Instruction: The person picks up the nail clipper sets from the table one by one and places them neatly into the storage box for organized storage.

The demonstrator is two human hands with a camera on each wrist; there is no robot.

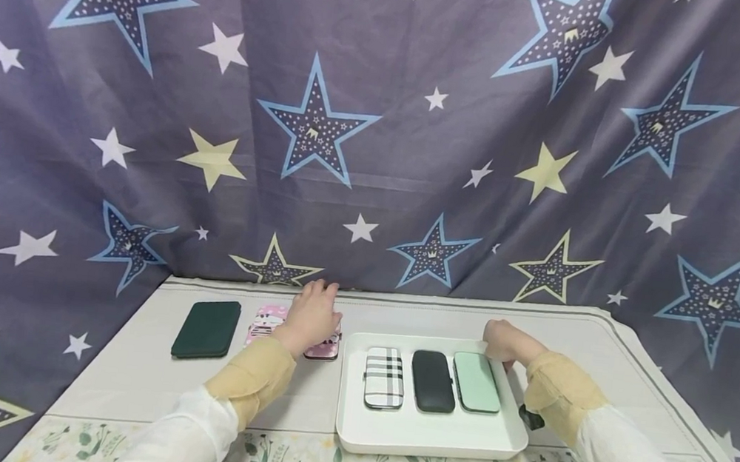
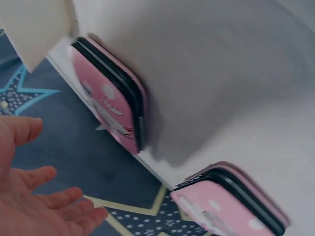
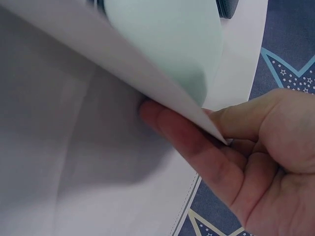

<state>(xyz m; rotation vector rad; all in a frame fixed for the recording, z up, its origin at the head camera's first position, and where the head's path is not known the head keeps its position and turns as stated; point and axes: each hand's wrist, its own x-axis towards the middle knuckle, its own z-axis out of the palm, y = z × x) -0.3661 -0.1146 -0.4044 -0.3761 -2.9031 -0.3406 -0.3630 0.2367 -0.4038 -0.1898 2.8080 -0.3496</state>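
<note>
My left hand hovers over two pink patterned cases, its fingers spread and relaxed. One pink case lies to the hand's left, and the other is partly covered by it. In the left wrist view, a gap shows between that hand and both pink cases. With thumb above and fingers beneath, my right hand pinches the rim of a white tray at its far right corner. Inside the tray lie a plaid case, a black case and a mint green case, side by side.
A dark green flat case lies at the left of the table. Along the table's far edge hangs a grey-blue curtain with stars. Flower-printed cloth covers the table's near side.
</note>
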